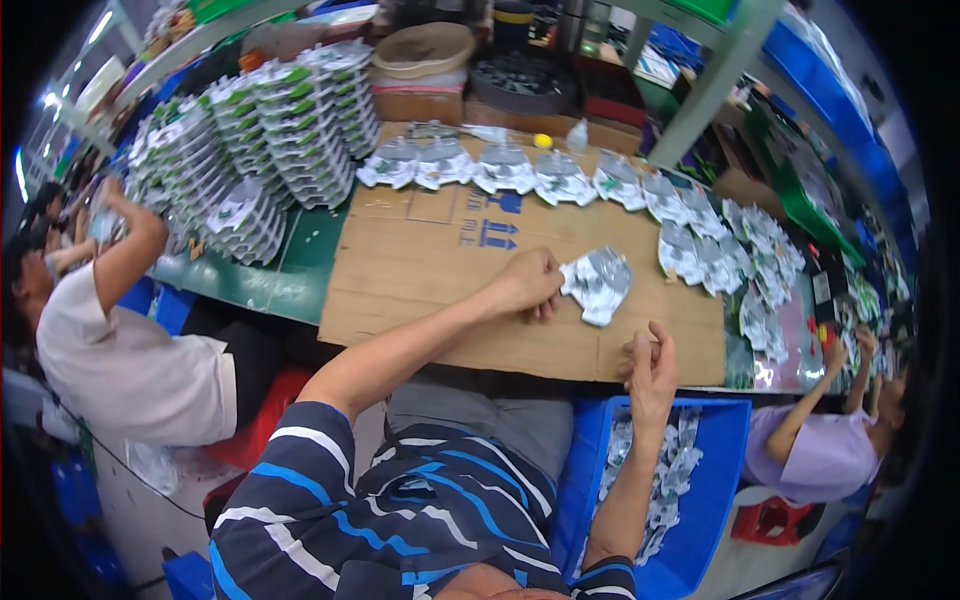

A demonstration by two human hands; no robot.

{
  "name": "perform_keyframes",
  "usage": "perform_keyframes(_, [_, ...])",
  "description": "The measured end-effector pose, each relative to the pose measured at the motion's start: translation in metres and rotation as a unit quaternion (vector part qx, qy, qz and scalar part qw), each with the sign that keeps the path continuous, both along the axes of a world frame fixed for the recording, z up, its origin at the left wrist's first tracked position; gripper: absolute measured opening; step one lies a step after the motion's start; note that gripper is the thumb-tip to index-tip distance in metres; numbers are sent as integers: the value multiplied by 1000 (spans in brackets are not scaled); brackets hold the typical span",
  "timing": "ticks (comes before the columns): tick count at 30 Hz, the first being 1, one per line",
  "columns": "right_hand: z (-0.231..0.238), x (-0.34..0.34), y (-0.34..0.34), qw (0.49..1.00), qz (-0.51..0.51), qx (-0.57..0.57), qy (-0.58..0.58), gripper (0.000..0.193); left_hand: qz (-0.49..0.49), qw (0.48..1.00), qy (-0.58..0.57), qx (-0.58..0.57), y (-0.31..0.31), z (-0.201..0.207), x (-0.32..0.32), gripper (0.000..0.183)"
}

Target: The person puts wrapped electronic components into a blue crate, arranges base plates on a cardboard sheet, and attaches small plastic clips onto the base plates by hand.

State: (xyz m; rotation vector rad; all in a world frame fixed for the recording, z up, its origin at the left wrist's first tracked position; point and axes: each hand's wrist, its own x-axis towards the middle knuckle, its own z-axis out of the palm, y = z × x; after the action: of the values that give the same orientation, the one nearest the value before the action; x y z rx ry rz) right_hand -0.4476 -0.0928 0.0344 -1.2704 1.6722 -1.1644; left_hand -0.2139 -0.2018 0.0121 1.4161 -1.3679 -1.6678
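A white plastic part with a clear, greyish dome (600,283) lies on the cardboard sheet (420,290) in front of me. My left hand (530,284) is closed at its left edge, thumb and fingers on the rim. To the right of the part and nearer to me is my right hand (650,372), raised over the front edge of the cardboard. Its fingers are curled in toward the thumb; whatever may be between them is too small to make out. Below my right forearm, a blue bin (722,480) holds many clear and white pieces.
Similar parts (504,168) line the cardboard's far edge and bunch up at the right (770,250). Tall stacks of white and green parts (300,130) stand at the far left. A yellow cap (542,141) and a small bottle (577,136) sit behind. Co-workers sit on both sides.
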Motion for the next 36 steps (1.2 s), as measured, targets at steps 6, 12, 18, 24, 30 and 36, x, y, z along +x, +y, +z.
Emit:
perform_keyframes(6, [-18, 50, -21, 988, 115, -17, 99, 51, -43, 999, 8, -23, 51, 6, 54, 23])
perform_keyframes(12, [-24, 53, -19, 993, 106, 14, 44, 38, 179, 975, -66, -110, 35, -2, 157, 50])
perform_keyframes(18, [-7, 32, 18, 991, 91, 39, -94, 22, 353, 888, -231, -184, -1, 6, 212, 56])
perform_keyframes(24, [-16, -30, 99, 996, -63, 37, -55, 14, 188, 884, -387, -182, -40, -26, 245, 40])
perform_keyframes(30, [-91, -105, 171, 954, -282, 69, -74, 23, 299, 929, -208, -60, -100, -69, 358, 33])
perform_keyframes(36, [-181, -183, 226, 842, -494, 94, -192, 23, 321, 917, -209, -107, -90, -67, 322, 25])
